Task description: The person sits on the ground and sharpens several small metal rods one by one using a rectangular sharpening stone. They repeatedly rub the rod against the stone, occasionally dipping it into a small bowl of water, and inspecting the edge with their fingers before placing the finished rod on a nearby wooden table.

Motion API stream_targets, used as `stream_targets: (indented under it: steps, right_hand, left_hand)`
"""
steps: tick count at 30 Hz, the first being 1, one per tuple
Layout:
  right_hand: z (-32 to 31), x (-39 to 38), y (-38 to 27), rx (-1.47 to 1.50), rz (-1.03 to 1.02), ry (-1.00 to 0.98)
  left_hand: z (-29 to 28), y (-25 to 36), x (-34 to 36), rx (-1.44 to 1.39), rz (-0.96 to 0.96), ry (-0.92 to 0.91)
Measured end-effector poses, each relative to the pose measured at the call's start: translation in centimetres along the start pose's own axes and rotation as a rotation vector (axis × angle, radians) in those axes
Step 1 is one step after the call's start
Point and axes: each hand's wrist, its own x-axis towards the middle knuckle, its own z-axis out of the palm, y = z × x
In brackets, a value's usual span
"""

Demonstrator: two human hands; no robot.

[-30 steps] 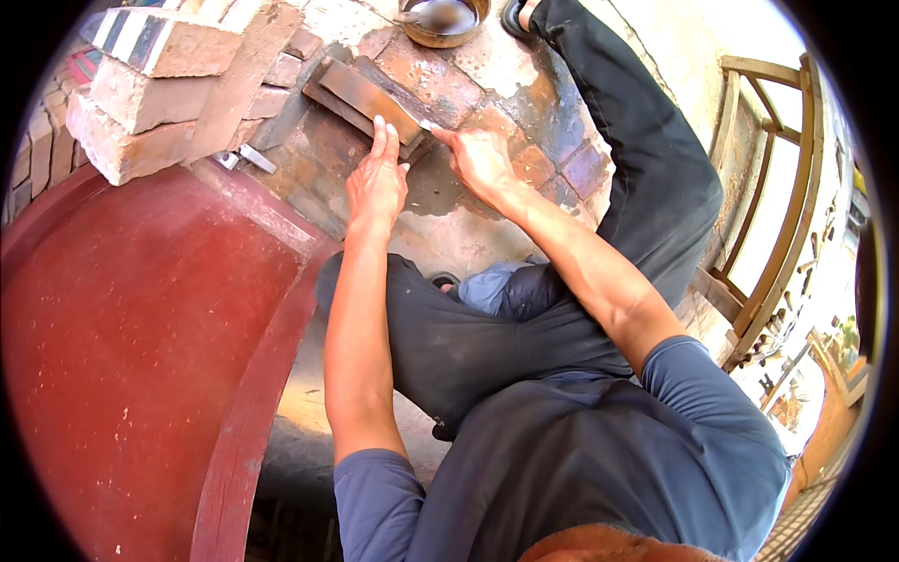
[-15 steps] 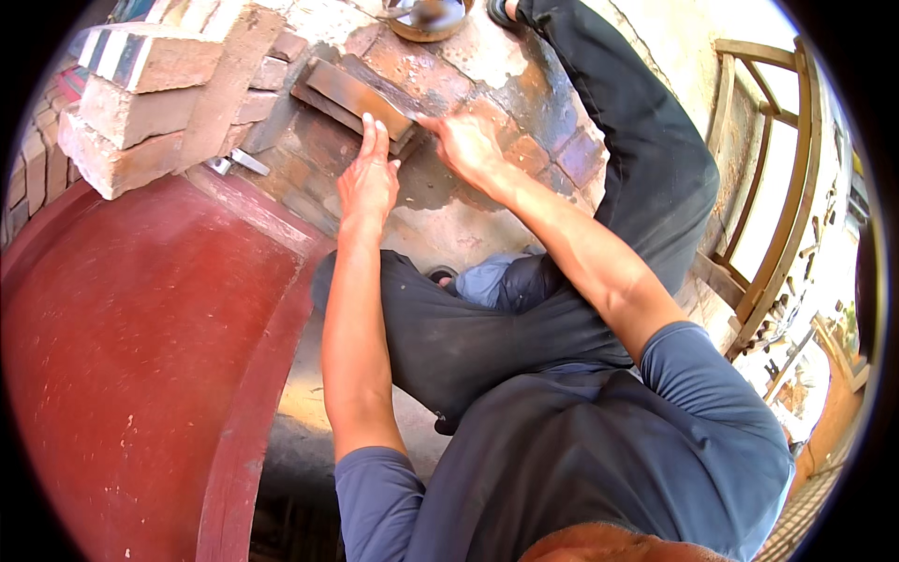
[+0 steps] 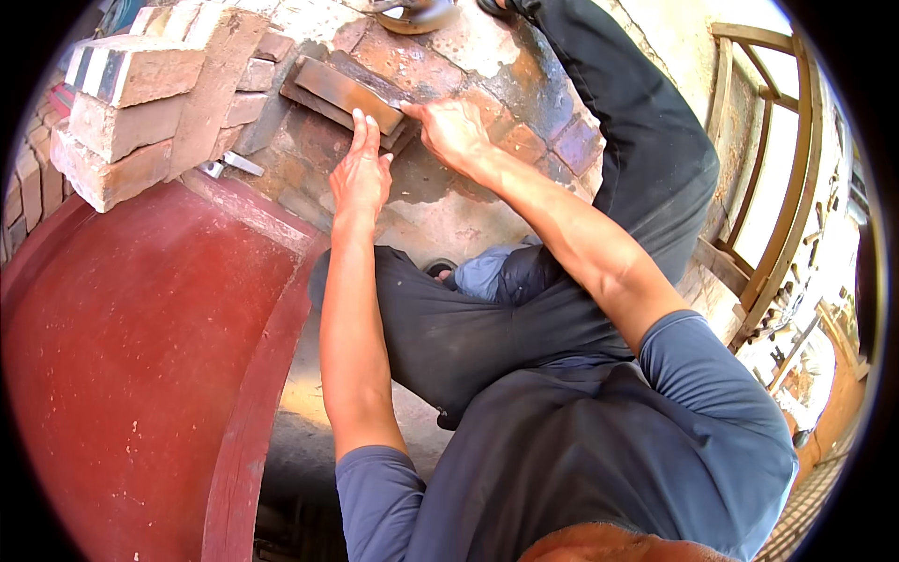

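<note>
A wet, brown rectangular slab (image 3: 342,86), like a sharpening stone, lies on a darker base on the ground ahead of me. At its near side is my left hand (image 3: 360,183), its index and middle fingers stretched out with the tips on the slab's near edge. My right hand (image 3: 453,134) is at the slab's right end, its fingers curled in and the thumb side reaching toward the corner. Whatever the right fingers grip is too small and covered to make out.
Stacked bricks (image 3: 140,126) stand at the left, beside a large red panel (image 3: 140,356). A round bowl (image 3: 417,21) sits beyond the slab on wet brick paving (image 3: 496,98). My dark-trousered leg (image 3: 646,122) stretches out at the right, near a wooden frame (image 3: 801,178).
The view has shifted slightly. My right hand has slid a little to the left and away from me at the slab's end; the left fingers stay on its edge.
</note>
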Motion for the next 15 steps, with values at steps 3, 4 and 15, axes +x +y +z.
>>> stream_targets:
  steps: [3, 4, 15]
  right_hand:
    - [-0.2, -1.2, 0.5, 0.010, 0.019, -0.053]
    - [-0.2, -2.0, 0.5, 0.027, 0.040, -0.065]
    - [-0.6, 0.3, 0.5, 0.030, 0.003, -0.058]
  left_hand:
    - [-0.9, 0.5, -0.1, 0.038, -0.007, -0.059]
    - [-0.8, 0.6, -0.1, 0.029, -0.014, -0.046]
    - [-0.3, 0.4, -0.1, 0.023, -0.016, -0.026]
